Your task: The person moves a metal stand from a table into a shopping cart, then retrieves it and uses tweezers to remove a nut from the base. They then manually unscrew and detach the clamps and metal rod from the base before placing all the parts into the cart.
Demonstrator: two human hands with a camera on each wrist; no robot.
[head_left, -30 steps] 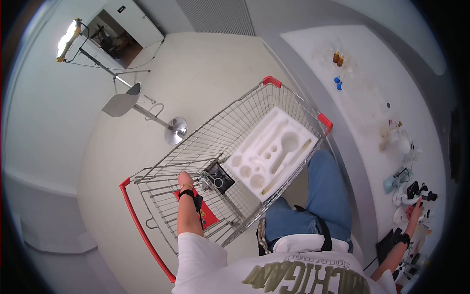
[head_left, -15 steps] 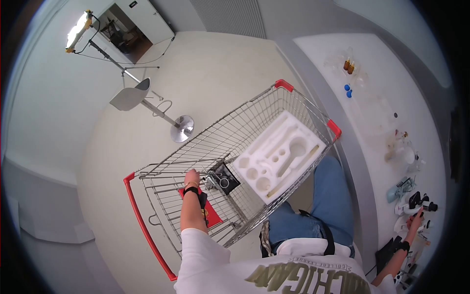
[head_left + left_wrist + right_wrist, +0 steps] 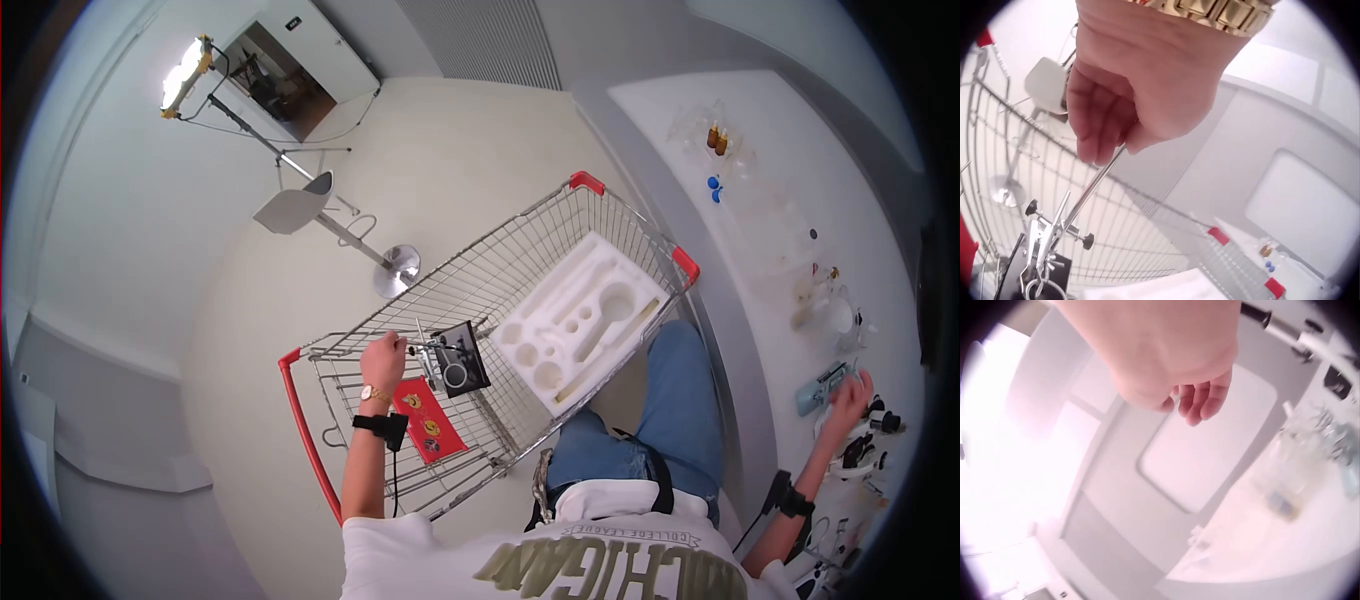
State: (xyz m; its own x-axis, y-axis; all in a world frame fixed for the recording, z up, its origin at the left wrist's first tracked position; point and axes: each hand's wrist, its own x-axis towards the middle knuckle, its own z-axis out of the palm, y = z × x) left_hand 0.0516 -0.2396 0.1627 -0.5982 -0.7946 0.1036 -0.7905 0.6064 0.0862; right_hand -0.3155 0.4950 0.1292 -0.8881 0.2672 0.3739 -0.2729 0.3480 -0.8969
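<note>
My left hand point(image 3: 383, 362) pinches the upper end of a metal rod point(image 3: 1088, 192) over the shopping cart. It belongs to a lab stand with a black base point(image 3: 461, 358), silver clamps point(image 3: 1044, 250) and a metal ring point(image 3: 454, 376). Beside the stand lies a flat red pouch point(image 3: 428, 420) with cartoon faces. Over the white table, my right hand point(image 3: 848, 398) has loosely bent fingers and nothing visible in them. Near it are a pale teal object point(image 3: 812, 394) and a white instrument with black parts point(image 3: 884, 420), like a microscope.
A white foam insert point(image 3: 572, 352) with shaped cutouts sits in the wire cart point(image 3: 440, 300). Glassware, amber bottles point(image 3: 717, 140) and blue pieces point(image 3: 714, 188) stand along the white table point(image 3: 740, 215) on the right. A bar stool point(image 3: 300, 205) and a lamp stand are beyond the cart.
The right hand has come off the black-and-white instrument and moved up beside the teal object. The left hand has risen at the stand, whose base now shows more upright.
</note>
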